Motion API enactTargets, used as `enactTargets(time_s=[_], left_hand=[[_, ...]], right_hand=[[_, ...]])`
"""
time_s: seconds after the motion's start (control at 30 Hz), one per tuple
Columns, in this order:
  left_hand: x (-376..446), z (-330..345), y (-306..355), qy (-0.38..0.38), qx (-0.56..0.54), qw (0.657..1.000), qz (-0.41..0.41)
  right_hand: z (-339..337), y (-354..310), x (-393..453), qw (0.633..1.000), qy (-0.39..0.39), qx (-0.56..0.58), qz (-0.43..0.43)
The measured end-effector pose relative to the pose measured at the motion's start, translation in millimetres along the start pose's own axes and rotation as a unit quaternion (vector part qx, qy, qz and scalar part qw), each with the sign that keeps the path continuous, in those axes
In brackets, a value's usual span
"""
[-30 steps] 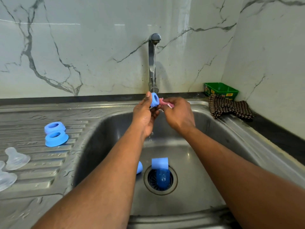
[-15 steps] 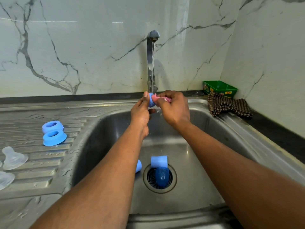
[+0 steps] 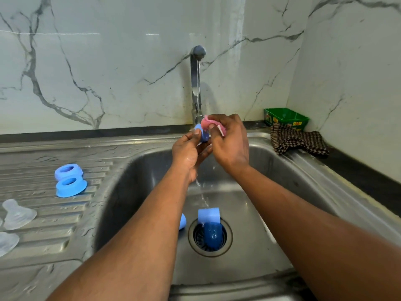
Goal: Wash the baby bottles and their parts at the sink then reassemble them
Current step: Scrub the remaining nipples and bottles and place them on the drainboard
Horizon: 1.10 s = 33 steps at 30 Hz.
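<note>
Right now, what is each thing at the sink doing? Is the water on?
Tap: on, water running.
Left hand: holding a small blue ring under the water.
Right hand: gripping a pink scrubber against the ring.
Blue bottle: lying on its side over the drain.
Two blue rings: resting on the drainboard.
Clear teats: lying on the drainboard.
Checked cloth: crumpled on the sink edge.

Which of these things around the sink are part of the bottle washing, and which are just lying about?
Part of the job:
blue ring in the left hand
pink scrubber in the right hand
two blue rings on the drainboard
clear teats
blue bottle over the drain
running tap

Just lying about:
green tub
checked cloth
</note>
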<state>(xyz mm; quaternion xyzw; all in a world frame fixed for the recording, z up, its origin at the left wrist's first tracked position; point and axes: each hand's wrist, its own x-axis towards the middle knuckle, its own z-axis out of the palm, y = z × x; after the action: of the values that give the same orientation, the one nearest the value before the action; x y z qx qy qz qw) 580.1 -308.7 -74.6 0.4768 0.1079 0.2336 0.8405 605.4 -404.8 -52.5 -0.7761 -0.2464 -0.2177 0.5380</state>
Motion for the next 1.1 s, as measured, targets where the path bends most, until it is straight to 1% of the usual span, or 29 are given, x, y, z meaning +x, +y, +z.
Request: enactTargets(time_s=[0.07,0.17,0.2,0.27,0.3,0.33,0.37,0.43,0.47,0.5,0.57,0.63,0.67,0.73,0.8,0.87,0.9,0.97,1.1], left_hand=[[0.4,-3.1,-3.6,-0.004,0.055,0.998,0.009],[1.3,-6.4,-6.3,0.009,0.146,0.987,0.068],[1.3,-6.9,-6.6,0.011,0.163,0.983,0.086],[0.4,-6.7,-7.3,-0.002,0.191,0.976,0.103],[-0.4,-5.6,-7.7,-0.01,0.199,0.974,0.108],[-0.9,-4.0,-8.0,-0.015,0.202,0.973,0.112],[-1.1,-2.4,-8.1,-0.017,0.201,0.973,0.114],[-2.3,1.7,-7.3,-0.02,0.19,0.975,0.114],[-2.9,1.8,-7.1,-0.022,0.183,0.976,0.115],[-3.1,0.7,-7.2,-0.023,0.179,0.977,0.115],[-3.5,-2.6,-7.2,-0.021,0.179,0.978,0.11],[-4.0,-4.1,-6.2,-0.013,0.179,0.979,0.1],[-3.3,-4.3,-5.6,-0.009,0.172,0.981,0.092],[-0.8,-4.3,-2.0,0.0,0.128,0.989,0.07],[1.8,-4.5,2.1,0.002,0.053,0.997,0.048],[1.5,-3.4,5.8,0.002,-0.002,0.999,0.043],[-0.2,-2.4,6.8,0.004,-0.011,0.999,0.045],[-2.4,-0.9,6.7,0.02,0.001,0.998,0.057],[1.6,-2.7,3.7,0.047,0.057,0.993,0.088]], right_hand=[[-3.8,2.3,1.4,1.0,0.012,0.007,-0.014],[-4.5,5.0,3.3,0.998,-0.038,-0.032,-0.037],[-3.6,7.2,3.7,0.997,-0.046,-0.056,-0.029],[-4.3,10.3,6.4,0.996,-0.019,-0.083,0.018],[-5.3,10.6,7.7,0.996,-0.001,-0.078,0.045],[-6.4,10.0,8.2,0.997,0.011,-0.062,0.051],[-7.4,8.2,7.5,0.999,0.012,-0.038,0.035],[-9.0,3.2,5.2,1.0,-0.005,-0.007,-0.029],[-8.9,1.1,3.9,0.998,-0.018,-0.014,-0.052],[-7.5,0.2,3.3,0.997,-0.029,-0.032,-0.057],[-3.7,1.8,5.0,0.997,-0.032,-0.069,-0.022],[-3.5,6.9,8.0,0.996,-0.031,-0.081,0.029],[-3.4,11.2,8.8,0.995,-0.037,-0.078,0.042],[-4.7,16.3,9.7,0.996,-0.054,-0.034,0.059],[-4.9,16.8,9.4,0.992,-0.076,0.034,0.098],[-4.3,13.1,8.6,0.98,-0.112,0.091,0.136],[-4.5,11.0,8.5,0.972,-0.129,0.115,0.156],[-5.5,6.6,7.5,0.957,-0.145,0.163,0.191],[-4.0,8.7,5.8,0.937,-0.161,0.206,0.232]])
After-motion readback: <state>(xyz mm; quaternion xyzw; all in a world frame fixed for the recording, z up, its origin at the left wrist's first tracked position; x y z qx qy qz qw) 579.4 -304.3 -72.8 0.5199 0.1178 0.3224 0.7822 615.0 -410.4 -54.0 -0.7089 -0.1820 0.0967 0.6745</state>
